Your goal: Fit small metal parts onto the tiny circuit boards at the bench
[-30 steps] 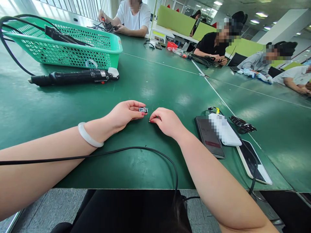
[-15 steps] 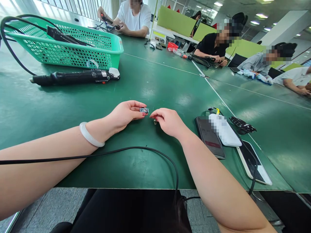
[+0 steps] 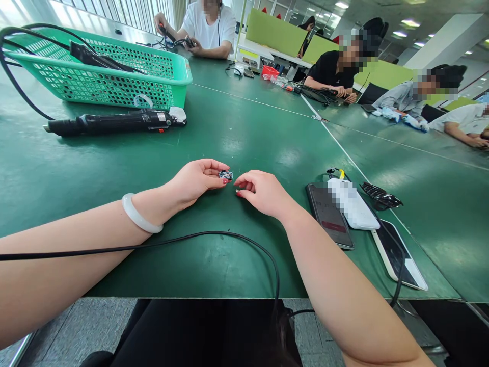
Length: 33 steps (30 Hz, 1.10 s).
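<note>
Between the thumb and fingers of my left hand [image 3: 198, 177] is a small circuit board [image 3: 225, 175] with light and dark parts on its face. My right hand [image 3: 263, 189] is just to the right of it, thumb and fingertips drawn together. A tiny metallic piece [image 3: 237, 190] shows at the right thumb tip, mostly covered by the fingers; its exact kind is too small to tell. A narrow gap separates the two hands, both low over the green table [image 3: 225, 265].
A green basket [image 3: 126, 92] holds black cables, with a black electric screwdriver [image 3: 118, 122] in front. Phones [image 3: 330, 214] and a white device [image 3: 359, 211] lie right. A black cable [image 3: 183, 235] crosses near me. Several people sit at the far side.
The tiny metallic piece has shifted left to the right thumb tip and shows less. My right fingers have closed in slightly around it. The left hand with the circuit board is almost still.
</note>
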Available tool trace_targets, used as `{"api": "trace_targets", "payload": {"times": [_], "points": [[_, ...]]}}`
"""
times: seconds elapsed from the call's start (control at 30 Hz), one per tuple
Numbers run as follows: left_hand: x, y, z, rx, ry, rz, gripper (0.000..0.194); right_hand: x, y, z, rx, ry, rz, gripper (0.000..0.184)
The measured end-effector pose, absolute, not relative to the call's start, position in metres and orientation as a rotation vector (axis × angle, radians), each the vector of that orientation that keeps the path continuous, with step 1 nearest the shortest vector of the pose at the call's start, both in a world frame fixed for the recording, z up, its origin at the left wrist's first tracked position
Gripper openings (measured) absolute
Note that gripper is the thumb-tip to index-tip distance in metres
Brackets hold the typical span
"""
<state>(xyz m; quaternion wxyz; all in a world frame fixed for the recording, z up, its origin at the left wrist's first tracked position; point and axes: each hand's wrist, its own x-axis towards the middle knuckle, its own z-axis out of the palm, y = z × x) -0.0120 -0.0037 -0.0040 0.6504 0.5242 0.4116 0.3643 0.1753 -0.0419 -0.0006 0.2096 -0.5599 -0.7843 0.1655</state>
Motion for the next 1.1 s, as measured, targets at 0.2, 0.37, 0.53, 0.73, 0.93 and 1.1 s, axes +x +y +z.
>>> {"api": "trace_targets", "payload": {"times": [0.2,0.37,0.53,0.73,0.93,1.1], "points": [[-0.0120,-0.0053,-0.0025,1.191,0.954,0.806,0.031,0.1850,-0.0422,0.0038,-1.778,-2.164,0.489,0.010],[-0.0119,-0.0065,-0.0006,1.183,0.965,0.779,0.031,0.1837,-0.0431,0.0042,-1.767,-2.167,0.488,0.008],[-0.0118,-0.0065,0.0007,1.184,0.976,0.772,0.033,0.1810,-0.0439,0.0034,-1.711,-2.185,0.470,0.008],[-0.0122,-0.0061,-0.0004,1.178,0.960,0.778,0.035,0.1781,-0.0422,0.0023,-1.719,-2.197,0.426,0.013],[-0.0126,-0.0061,-0.0020,1.209,0.953,0.786,0.034,0.1788,-0.0421,0.0034,-1.744,-2.194,0.406,0.011],[-0.0115,-0.0069,-0.0012,1.250,0.964,0.778,0.034,0.1787,-0.0422,0.0049,-1.744,-2.230,0.370,0.016]]}}
